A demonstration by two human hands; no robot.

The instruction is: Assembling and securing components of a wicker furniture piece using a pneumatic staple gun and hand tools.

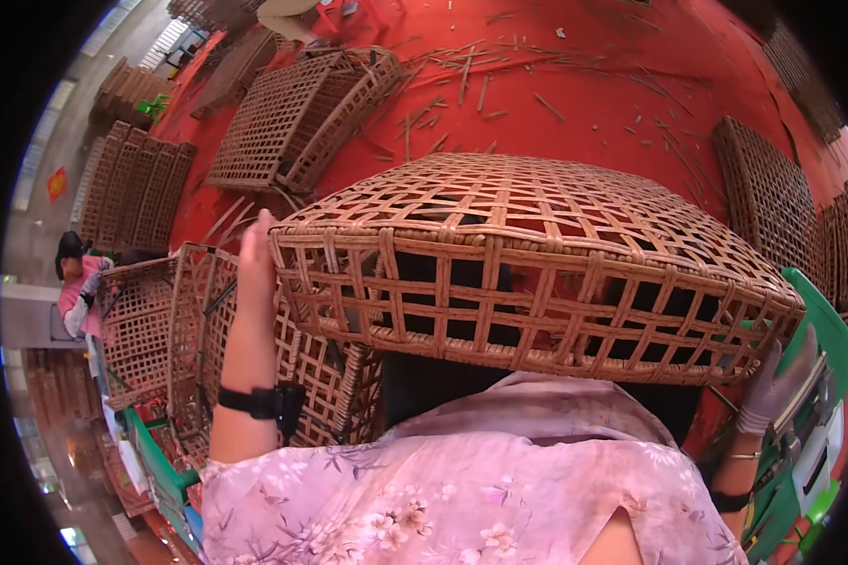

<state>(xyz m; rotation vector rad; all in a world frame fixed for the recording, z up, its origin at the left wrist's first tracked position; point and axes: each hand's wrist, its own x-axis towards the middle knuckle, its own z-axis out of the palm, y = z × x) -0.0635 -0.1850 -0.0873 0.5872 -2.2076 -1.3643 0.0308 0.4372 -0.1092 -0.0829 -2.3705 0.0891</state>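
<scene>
A large woven rattan basket point(537, 268) lies upside down straight ahead, its long axis running left to right between the hands. The left hand point(256, 259) presses flat against its left corner, while the gloved right hand point(773, 381) grips its lower right rim; both sit equally close.

The left hand point(256, 252) was raised, bare, fingers extended upward and pressed flat. A black band was worn on the left wrist point(254, 402). The right hand point(777, 381) was held out low to the side, gloved in white, fingers curled in a grip.
</scene>
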